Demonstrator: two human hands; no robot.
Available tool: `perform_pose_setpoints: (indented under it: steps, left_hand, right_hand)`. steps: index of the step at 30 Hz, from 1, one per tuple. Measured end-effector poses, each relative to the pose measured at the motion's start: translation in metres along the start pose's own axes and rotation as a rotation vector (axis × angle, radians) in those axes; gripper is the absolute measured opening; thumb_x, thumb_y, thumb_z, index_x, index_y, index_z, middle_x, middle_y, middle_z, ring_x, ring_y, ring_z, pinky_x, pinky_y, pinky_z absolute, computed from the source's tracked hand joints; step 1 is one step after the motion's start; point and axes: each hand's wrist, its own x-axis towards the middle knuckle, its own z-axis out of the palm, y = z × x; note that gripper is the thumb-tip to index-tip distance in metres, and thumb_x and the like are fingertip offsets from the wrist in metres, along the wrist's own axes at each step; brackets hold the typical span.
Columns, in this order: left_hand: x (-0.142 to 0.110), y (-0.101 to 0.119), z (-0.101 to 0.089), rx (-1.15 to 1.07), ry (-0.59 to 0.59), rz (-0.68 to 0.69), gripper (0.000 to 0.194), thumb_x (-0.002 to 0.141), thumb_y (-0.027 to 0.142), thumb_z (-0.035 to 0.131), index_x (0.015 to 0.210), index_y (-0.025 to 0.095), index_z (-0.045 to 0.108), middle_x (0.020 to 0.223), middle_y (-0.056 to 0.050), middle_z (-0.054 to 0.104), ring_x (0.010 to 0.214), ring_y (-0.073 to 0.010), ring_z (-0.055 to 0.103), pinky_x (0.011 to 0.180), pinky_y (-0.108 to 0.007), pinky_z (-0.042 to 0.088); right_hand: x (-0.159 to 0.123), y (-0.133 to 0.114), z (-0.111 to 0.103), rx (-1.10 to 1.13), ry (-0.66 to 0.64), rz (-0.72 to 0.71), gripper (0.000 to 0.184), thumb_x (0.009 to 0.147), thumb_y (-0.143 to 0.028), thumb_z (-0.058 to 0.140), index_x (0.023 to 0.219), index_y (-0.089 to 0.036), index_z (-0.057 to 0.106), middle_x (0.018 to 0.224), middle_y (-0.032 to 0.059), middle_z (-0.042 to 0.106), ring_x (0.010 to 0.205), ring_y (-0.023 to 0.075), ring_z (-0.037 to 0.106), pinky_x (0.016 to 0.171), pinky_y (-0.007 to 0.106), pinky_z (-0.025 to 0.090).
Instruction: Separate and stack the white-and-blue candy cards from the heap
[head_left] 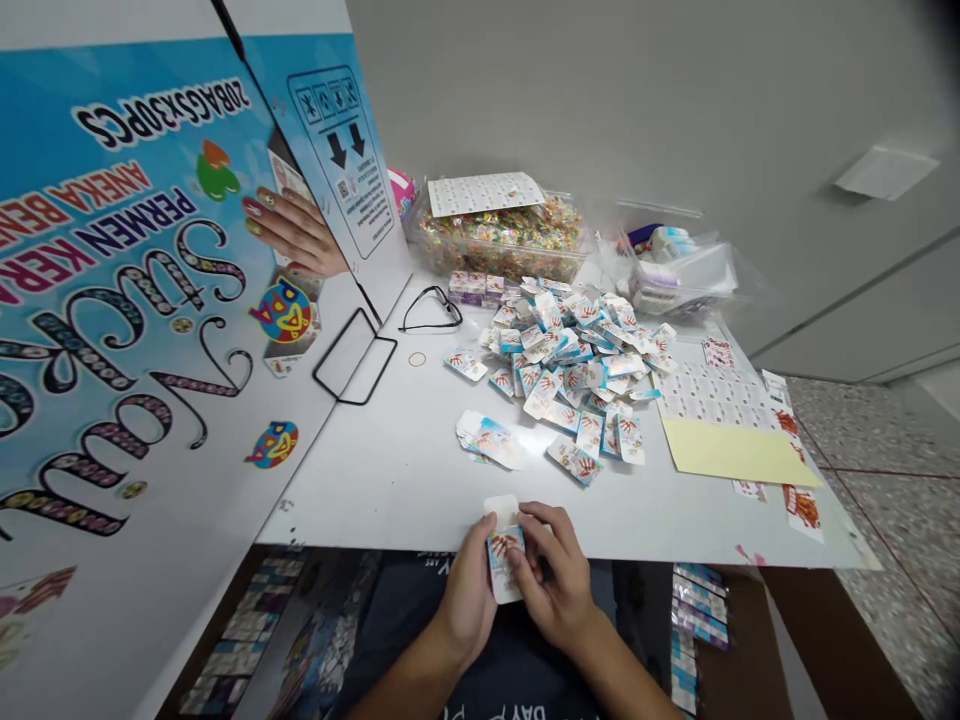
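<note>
A small printed card box (504,560), blue and white with a hand picture and a raised white flap, is held upright at the table's front edge. My left hand (469,590) is closed along its left side, thumb near the top. From the right, my right hand (555,570) pinches the same box, with thumb and fingers at its front and edge. Just beyond my hands lies a short stack of flat box blanks (491,440). Behind that spreads a heap of similar small boxes (574,350), one of them lying nearest on the right (575,461).
A clear tub of wrapped sweets (499,245) stands at the back, beside another clear container (682,275). Glasses (433,308) and a rubber band (417,359) lie left. Sticker sheets and yellow paper (739,450) lie right. A large printed carton (150,300) walls the left side.
</note>
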Motion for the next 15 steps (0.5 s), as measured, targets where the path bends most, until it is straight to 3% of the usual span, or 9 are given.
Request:
perform_pose_setpoints:
  steps: [4,7,10,12,15]
  left_hand:
    - [0.007,0.005,-0.011,0.104,-0.036,-0.046,0.025,0.068,0.038,0.054,0.058,0.015,0.055,0.051,-0.004,0.056,0.048,-0.0165,0.056,0.049,-0.027,0.047]
    - [0.010,0.003,-0.021,0.236,-0.004,-0.076,0.025,0.070,0.041,0.051,0.069,0.016,0.056,0.047,0.000,0.052,0.035,-0.0134,0.046,0.036,-0.024,0.037]
    - [0.009,-0.003,-0.025,0.342,-0.048,-0.061,0.028,0.075,0.046,0.054,0.082,0.019,0.055,0.050,0.005,0.051,0.033,-0.0116,0.045,0.034,-0.022,0.035]
    - [0.009,-0.006,-0.024,0.365,-0.079,-0.030,0.034,0.077,0.052,0.055,0.086,0.019,0.055,0.052,0.005,0.052,0.035,-0.0104,0.045,0.036,-0.021,0.035]
    - [0.011,-0.007,-0.021,0.318,-0.076,-0.010,0.049,0.081,0.064,0.051,0.099,0.019,0.055,0.058,0.004,0.055,0.038,-0.0108,0.046,0.038,-0.022,0.036]
  right_hand:
    - [0.005,-0.010,-0.006,0.034,-0.131,0.065,0.042,0.087,-0.016,0.061,0.127,-0.023,0.054,0.132,0.0141,0.051,0.118,0.0270,0.053,0.096,0.045,0.050]
    - [0.010,-0.014,-0.013,0.090,-0.238,0.150,0.020,0.089,-0.019,0.061,0.108,-0.022,0.061,0.128,0.0119,0.055,0.116,0.0245,0.054,0.096,0.040,0.051]
    - [0.011,-0.009,-0.017,0.132,-0.314,0.132,0.005,0.091,-0.020,0.058,0.093,-0.022,0.061,0.115,0.0088,0.064,0.108,0.0213,0.060,0.093,0.035,0.053]
    - [0.008,-0.004,-0.016,0.121,-0.281,0.106,0.014,0.093,-0.020,0.057,0.105,-0.023,0.062,0.111,0.0083,0.067,0.105,0.0203,0.063,0.091,0.033,0.055]
    - [0.005,0.007,-0.011,0.011,-0.115,0.045,0.047,0.091,-0.019,0.059,0.137,-0.024,0.050,0.119,0.0103,0.069,0.107,0.0218,0.068,0.088,0.032,0.058]
